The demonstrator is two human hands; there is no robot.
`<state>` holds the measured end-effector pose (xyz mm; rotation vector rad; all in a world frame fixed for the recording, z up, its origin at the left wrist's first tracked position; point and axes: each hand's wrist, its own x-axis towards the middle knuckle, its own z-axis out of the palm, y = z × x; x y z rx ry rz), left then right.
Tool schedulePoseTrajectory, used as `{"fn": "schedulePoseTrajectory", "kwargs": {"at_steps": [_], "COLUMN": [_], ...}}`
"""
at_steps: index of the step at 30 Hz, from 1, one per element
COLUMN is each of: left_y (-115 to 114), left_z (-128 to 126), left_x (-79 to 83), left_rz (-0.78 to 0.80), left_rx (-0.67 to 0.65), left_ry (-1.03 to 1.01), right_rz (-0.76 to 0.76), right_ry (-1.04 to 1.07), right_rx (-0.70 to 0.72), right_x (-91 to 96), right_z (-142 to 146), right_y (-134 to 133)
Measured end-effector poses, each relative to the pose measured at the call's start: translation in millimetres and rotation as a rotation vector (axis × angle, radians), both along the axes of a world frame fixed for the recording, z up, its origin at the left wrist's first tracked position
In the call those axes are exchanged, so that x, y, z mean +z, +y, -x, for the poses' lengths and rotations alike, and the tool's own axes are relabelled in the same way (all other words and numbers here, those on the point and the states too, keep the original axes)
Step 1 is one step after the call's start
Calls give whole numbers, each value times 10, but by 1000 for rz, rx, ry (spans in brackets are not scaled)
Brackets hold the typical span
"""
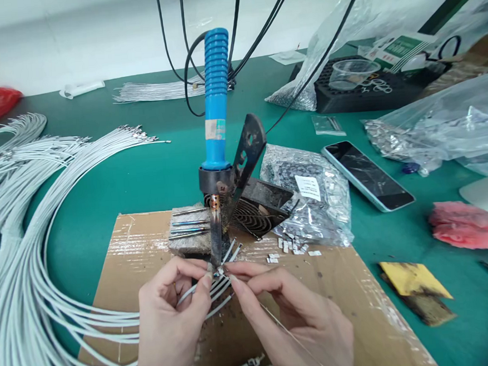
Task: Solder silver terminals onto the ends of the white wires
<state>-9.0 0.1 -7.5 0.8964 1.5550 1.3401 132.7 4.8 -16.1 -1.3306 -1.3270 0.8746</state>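
A soldering iron [217, 95] with a blue ribbed handle is clamped tip-down in a dark metal stand [248, 149]. Just left of its tip, my left hand [173, 316] pinches a white cable [187, 294] with thumb and forefinger. My right hand [295, 313] is closed at the right of the tip, holding a thin solder wire [292, 334] that trails toward the lower right. Between my fingertips, a tiny silvery piece [220, 270] lies at the iron's tip; its details are too small to tell. Several more white cable ends [219, 304] pass beneath my hands.
Cardboard [118, 247] lies under the work. Large bundles of white cables [28, 265] fill the left. Small white pieces [290, 245] are scattered beside a silvery bag [307, 195]. A phone [366, 175], a yellow sponge [415, 278] and red plastic [468, 226] lie right.
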Motion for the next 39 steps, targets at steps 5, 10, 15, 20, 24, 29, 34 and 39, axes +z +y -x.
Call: {"fn": "schedulePoseTrajectory", "kwargs": {"at_steps": [5,10,15,20,24,29,34,39], "left_y": [-25,-29,-8,-7,-4,0,-13,-8], "left_z": [39,65,-28,-108,-119,-86,-3,32], "left_x": [-20,-27,16,63,70,51,11,-18], "left_rz": [-12,-18,13,41,39,14,-18,-33], "left_rx": [-60,-65,-2,68,70,75,-32,-69], "left_ry": [49,63,-22,-90,-86,-70,23,42], "right_rz": [5,13,47,41,36,18,20,16], "right_ry": [4,6,11,29,39,35,19,23], "right_rx": [-8,-20,-12,4,2,-10,-20,-22], "right_x": [8,11,10,3,6,-6,-18,-8], "right_z": [8,17,15,8,11,15,13,11], "right_y": [-8,-18,-13,-6,-2,1,-8,-11]}}
